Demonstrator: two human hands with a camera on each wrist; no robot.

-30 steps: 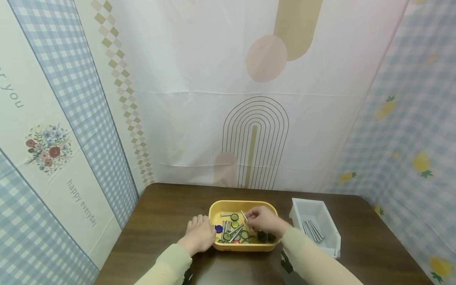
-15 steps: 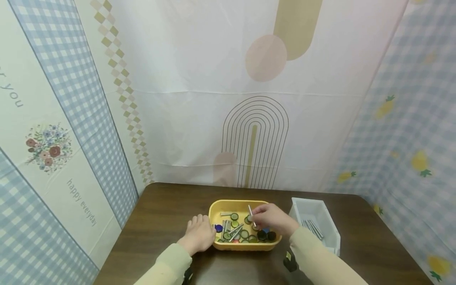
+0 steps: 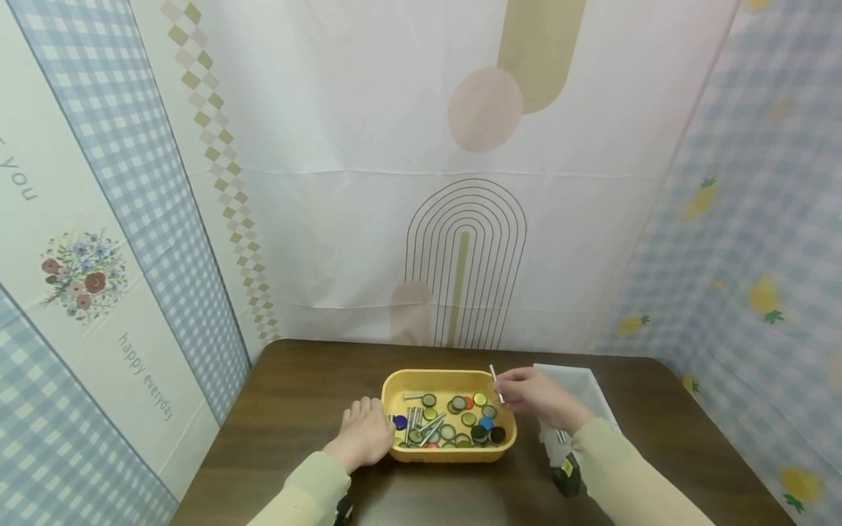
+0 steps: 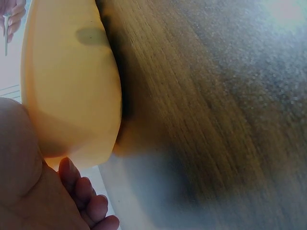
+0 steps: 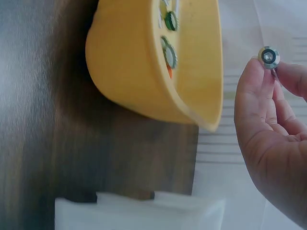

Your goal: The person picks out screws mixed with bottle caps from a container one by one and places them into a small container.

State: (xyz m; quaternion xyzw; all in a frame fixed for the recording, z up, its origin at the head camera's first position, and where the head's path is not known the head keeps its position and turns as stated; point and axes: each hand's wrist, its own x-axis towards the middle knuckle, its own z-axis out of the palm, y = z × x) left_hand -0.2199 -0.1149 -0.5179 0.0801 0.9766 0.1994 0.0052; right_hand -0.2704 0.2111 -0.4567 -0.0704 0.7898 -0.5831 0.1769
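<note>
My right hand (image 3: 541,397) pinches a silvery bolt (image 3: 495,383) between thumb and fingers, above the right end of a yellow tub (image 3: 447,455). In the right wrist view the bolt's round head (image 5: 268,57) has a recess in its middle and faces the camera. My left hand (image 3: 364,432) holds the tub's left end; in the left wrist view the tub wall (image 4: 72,86) passes between thumb and fingers (image 4: 82,190). Inside the tub lie several more bolts (image 3: 432,429) and several bottle caps in green, yellow, black, blue and red, such as a yellow cap (image 3: 480,399).
A white bin (image 3: 572,378) stands on the brown table (image 3: 309,380) to the right of the tub. Bolts (image 3: 562,436) lie in it, mostly hidden by my right forearm. A patterned cloth (image 3: 355,219) hangs behind the table.
My right hand has lifted the bolt and carried it rightward from the middle of the tub to its right edge, partly covering the white bin. My left hand keeps its place.
</note>
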